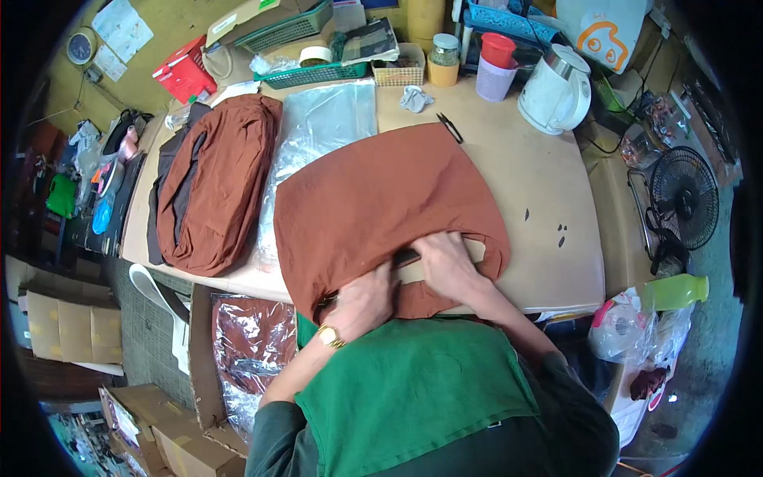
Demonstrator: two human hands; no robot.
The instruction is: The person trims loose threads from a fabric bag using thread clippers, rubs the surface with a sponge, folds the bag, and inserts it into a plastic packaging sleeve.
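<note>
Probably soft, light and floppy, the reddish-brown cloth bag lies on the table; its open rim seems best to hold. Left hand and right hand touch it, fingertips hidden, so I cannot tell if they grip.

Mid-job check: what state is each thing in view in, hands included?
Brown fabric piece: spread on the table, opening facing the person
Left hand: at the opening, fingers mostly hidden
Right hand: reaching into the opening, fingers partly hidden
Brown bag: lying on the table
Kettle: upright, lid shut
Glass jar: lid on
Carton: open, holding a plastic-wrapped brown item
Fan: cannot tell whether running
</note>
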